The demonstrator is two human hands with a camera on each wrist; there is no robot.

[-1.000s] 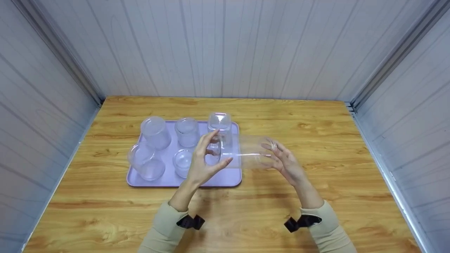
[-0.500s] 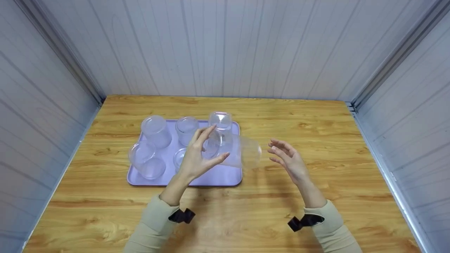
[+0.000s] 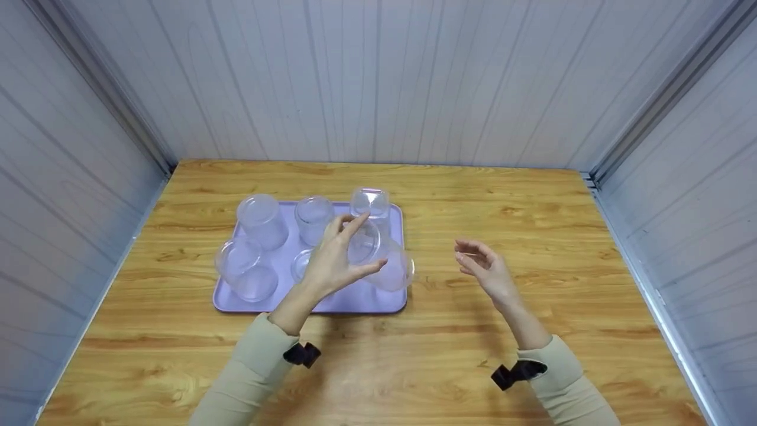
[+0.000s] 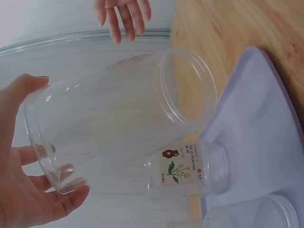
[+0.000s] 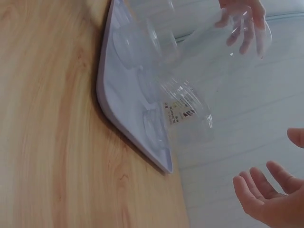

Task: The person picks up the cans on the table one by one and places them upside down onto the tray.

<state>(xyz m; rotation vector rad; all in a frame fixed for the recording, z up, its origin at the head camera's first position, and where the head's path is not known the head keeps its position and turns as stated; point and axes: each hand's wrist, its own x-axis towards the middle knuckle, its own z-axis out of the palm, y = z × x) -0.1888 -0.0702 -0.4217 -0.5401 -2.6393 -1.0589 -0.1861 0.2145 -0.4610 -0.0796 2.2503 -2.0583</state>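
Note:
My left hand (image 3: 331,260) grips one end of a large see-through plastic jar (image 4: 104,109), thumb on one side and fingers curled over the other. The jar is tilted over the front right part of the lilac tray (image 3: 355,305), its open, rimmed end pointing down at the tray. My right hand (image 3: 491,275) is apart from the jar, to the right of the tray above the tabletop, fingers loosely bent with nothing in them. Behind the held jar, a squarish jar with a printed label (image 4: 180,166) stands upside down on the tray.
More see-through jars stand on the tray: a tall one (image 3: 263,222) at the back left, a shorter one (image 3: 314,219) beside it, a wide one (image 3: 251,272) at the front left and a small one (image 3: 300,265) partly behind my left hand. Pale panel walls enclose the wooden table (image 3: 532,225).
My right hand has let go of the jar and drawn back slightly right. My left hand has tipped the jar from lying sideways to pointing down over the tray.

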